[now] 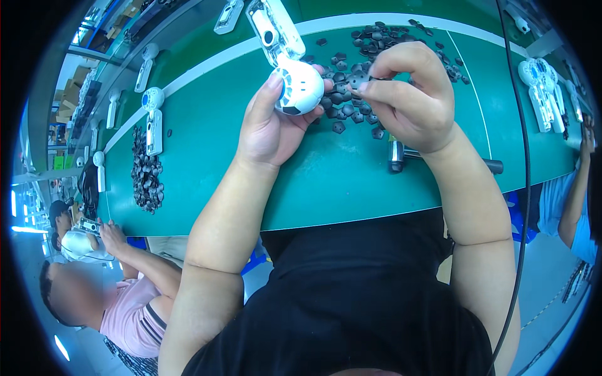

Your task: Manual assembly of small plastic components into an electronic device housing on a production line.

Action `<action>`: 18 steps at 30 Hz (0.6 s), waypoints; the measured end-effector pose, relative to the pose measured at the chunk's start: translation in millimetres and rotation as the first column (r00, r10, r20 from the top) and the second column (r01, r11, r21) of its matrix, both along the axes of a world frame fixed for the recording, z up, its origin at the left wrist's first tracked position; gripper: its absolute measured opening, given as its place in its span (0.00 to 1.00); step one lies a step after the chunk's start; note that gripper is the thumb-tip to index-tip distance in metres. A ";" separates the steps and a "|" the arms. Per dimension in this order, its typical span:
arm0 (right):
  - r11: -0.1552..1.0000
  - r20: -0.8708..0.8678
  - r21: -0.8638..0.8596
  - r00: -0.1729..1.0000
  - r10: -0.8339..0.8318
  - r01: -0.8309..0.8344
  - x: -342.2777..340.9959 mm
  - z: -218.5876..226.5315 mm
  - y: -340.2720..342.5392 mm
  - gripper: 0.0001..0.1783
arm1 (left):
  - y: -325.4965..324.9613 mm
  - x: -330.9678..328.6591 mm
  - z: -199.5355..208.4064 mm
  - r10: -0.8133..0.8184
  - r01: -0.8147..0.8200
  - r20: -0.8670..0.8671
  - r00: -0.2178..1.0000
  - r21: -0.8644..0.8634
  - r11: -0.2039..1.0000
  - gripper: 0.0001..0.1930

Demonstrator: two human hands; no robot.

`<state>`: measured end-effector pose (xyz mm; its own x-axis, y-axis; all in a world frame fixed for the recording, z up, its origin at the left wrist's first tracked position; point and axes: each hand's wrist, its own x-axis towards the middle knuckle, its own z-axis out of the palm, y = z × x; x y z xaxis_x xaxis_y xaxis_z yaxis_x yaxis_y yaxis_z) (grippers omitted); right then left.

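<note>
My left hand (268,128) is closed around the round head of a white device (306,88), whose ball-like face carries dark football-style patches. Its flat rectangular body (276,31) extends away from me above the green table. Close by on the right, my right hand (417,103) pinches a small dark five-sided piece (357,80) between thumb and forefinger. That piece is a short way from the white head, apart from it. Beneath and beyond both hands, many similar dark pieces (376,41) lie scattered. A hammer (396,156) rests under my right wrist.
Another heap of dark pieces (147,178) lies on the left of the green table (326,194), beside a similar white device (153,128). More devices (542,94) stand at the right. A black cable (524,156) hangs at my right. Co-workers sit at left and right.
</note>
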<state>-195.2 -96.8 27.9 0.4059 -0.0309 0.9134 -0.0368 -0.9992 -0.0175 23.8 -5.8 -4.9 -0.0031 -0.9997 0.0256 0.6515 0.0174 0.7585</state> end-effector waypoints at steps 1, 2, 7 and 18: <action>1.000 -0.002 -0.006 1.000 -0.005 0.005 -1.6 -1.4 -0.1 0.13 | -0.4 -0.1 0.3 0.004 -0.004 0.027 1.000 -0.009 1.000 0.28; 1.000 -0.002 -0.014 1.000 -0.013 0.013 -2.8 -2.6 -0.5 0.13 | -1.0 0.1 0.8 0.006 -0.005 0.055 0.998 -0.019 1.000 0.29; 0.999 0.003 -0.040 1.000 0.000 0.000 -3.1 -1.8 6.0 0.13 | 1.7 -1.5 3.3 -0.022 0.030 0.117 0.993 -0.070 0.997 0.32; 0.998 0.002 -0.070 1.000 0.003 -0.003 -0.7 -3.6 8.7 0.14 | -0.1 -0.9 0.4 -0.037 0.052 0.185 0.982 -0.077 0.996 0.36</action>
